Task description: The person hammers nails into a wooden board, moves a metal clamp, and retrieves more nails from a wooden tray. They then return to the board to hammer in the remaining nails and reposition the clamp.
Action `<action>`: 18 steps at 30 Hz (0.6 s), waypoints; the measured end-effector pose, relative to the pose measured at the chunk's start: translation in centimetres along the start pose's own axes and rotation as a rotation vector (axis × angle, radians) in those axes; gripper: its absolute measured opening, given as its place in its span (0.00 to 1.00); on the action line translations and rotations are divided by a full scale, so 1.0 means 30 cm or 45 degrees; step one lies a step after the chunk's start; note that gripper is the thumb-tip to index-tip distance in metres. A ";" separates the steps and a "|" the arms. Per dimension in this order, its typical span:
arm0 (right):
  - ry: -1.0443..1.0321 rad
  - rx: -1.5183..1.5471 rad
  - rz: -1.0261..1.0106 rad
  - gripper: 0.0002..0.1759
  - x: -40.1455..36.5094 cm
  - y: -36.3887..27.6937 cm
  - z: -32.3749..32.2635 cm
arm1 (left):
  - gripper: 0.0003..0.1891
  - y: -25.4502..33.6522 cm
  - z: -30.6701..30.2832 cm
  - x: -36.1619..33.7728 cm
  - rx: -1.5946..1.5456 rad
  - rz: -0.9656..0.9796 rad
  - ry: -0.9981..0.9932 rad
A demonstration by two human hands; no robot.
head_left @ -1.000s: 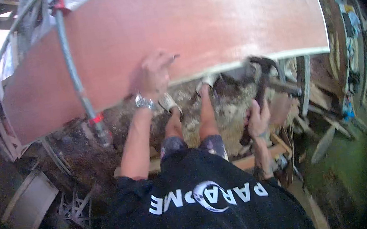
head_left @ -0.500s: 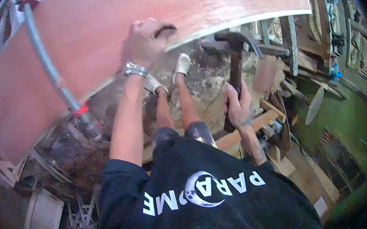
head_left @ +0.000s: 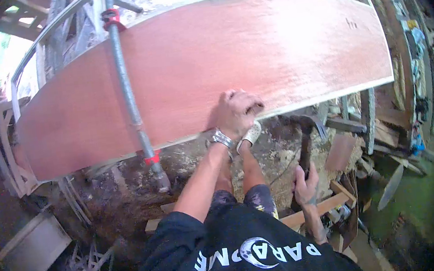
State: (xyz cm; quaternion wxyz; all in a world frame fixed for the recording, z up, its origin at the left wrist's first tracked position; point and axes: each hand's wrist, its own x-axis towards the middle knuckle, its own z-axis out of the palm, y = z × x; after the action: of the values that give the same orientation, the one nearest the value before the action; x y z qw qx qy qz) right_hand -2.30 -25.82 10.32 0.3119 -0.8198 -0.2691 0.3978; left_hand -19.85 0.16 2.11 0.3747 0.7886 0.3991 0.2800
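Observation:
My left hand (head_left: pixel 237 113) rests at the near edge of a long reddish-brown plywood panel (head_left: pixel 178 81), its fingers curled together. Whatever those fingers may pinch is too small or hidden to make out. A metal watch (head_left: pixel 221 138) circles that wrist. Lower and to the right, my right hand (head_left: pixel 305 183) is wrapped round the dark handle of a claw hammer (head_left: pixel 306 144). The hammer's head points up, just below the panel's pale edge and apart from my left hand. Across the panel, left of my hands, runs a pipe clamp (head_left: pixel 127 87) with red jaws.
Wooden frames (head_left: pixel 370 118) stand at the right and behind the panel. A wooden board (head_left: pixel 316 210) lies below my right hand. At lower left are a pale flat panel (head_left: pixel 34 250) and scattered timber. My feet stand on a rough, littered floor (head_left: pixel 188 163).
The view has tilted up and shifted, so more of the panel and its far edge shows. My left hand remains at the panel's edge, and the hammer stays in my right hand.

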 end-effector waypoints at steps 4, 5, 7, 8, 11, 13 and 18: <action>-0.021 -0.254 -0.039 0.10 0.112 -0.146 -0.041 | 0.02 -0.016 -0.005 -0.007 0.023 0.013 0.021; -0.025 -0.321 -0.007 0.10 0.146 -0.186 -0.060 | 0.03 -0.015 0.005 -0.002 0.034 0.034 0.003; -0.023 -0.554 -0.167 0.11 0.222 -0.215 -0.094 | 0.04 -0.022 0.014 0.001 -0.018 0.039 -0.018; -0.065 -0.618 -0.133 0.11 0.251 -0.254 -0.110 | 0.04 -0.023 0.001 0.006 -0.014 0.038 -0.053; -0.211 -0.825 -0.129 0.14 0.337 -0.272 -0.172 | 0.05 -0.013 -0.027 0.022 0.007 0.027 -0.121; -0.326 -0.871 0.084 0.17 0.373 -0.303 -0.203 | 0.06 -0.013 -0.041 0.055 -0.003 -0.011 -0.168; -0.566 -0.915 0.388 0.19 0.479 -0.546 -0.241 | 0.09 -0.022 -0.037 0.073 0.000 -0.079 -0.247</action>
State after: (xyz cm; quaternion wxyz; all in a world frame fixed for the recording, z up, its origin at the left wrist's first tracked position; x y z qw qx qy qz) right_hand 8.20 -7.22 18.78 -0.1201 -0.8009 -0.3268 0.4871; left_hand -19.82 2.67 2.51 0.4202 0.7992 0.3851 0.1906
